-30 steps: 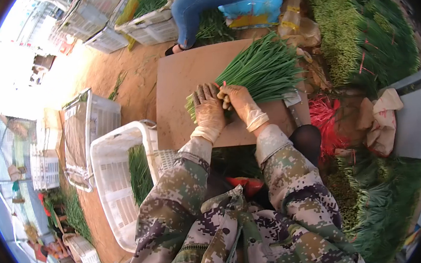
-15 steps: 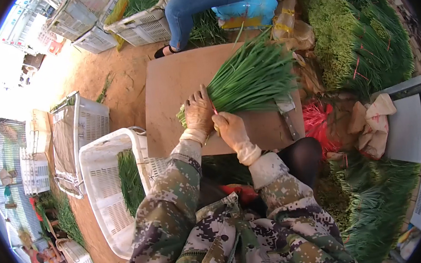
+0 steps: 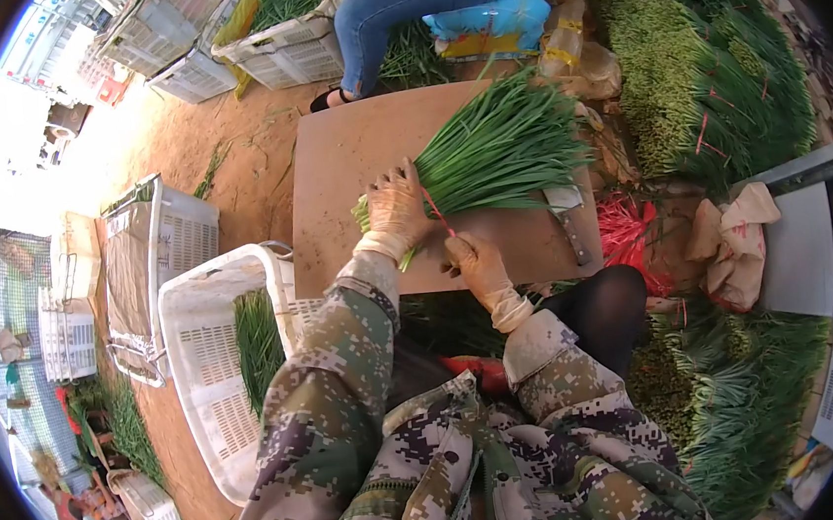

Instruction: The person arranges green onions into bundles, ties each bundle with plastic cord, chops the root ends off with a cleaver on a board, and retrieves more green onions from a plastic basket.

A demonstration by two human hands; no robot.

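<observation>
The bunch [image 3: 506, 148] is lying on the board [image 3: 335, 173], its green leaves fanning out to the right. The left hand [image 3: 397, 210] is pressing over the cut-end side, its fingers lying close together and curving around the stalks. The right hand [image 3: 479, 266] is pinching the red tie [image 3: 438, 211] between nearly closed fingertips, holding it taut away from the bunch. Both forearms are reaching forward, the left hand resting palm-down, the right sitting nearer the body. The knife [image 3: 570, 235] is lying near the leaves, and a white crate [image 3: 210, 362] is standing beside the board's left edge.
</observation>
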